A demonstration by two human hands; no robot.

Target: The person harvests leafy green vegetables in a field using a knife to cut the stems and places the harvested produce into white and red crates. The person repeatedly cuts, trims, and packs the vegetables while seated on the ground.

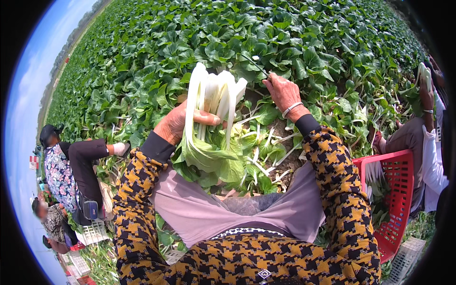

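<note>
A head of leafy greens with thick white stalks point(213, 89), most likely bok choy, is gripped in my left hand point(181, 119). Its stalk end points up and away from me, and its green leaves point(213, 156) hang down towards my lap. My right hand point(285, 92) holds a thin dark-bladed knife point(254, 64) just right of the head, apart from it. The blade points up and left over the standing plants. Part of the knife's handle is hidden in my fist. Cut leaves and stalks point(263, 156) litter the soil between my knees.
Dense rows of leafy greens point(249, 28) grow ahead. By my right elbow stands a red plastic crate point(395, 199) with cut greens inside. A person point(427, 142) at the right holds greens; other people point(62, 171) sit at the left near white crates point(92, 231).
</note>
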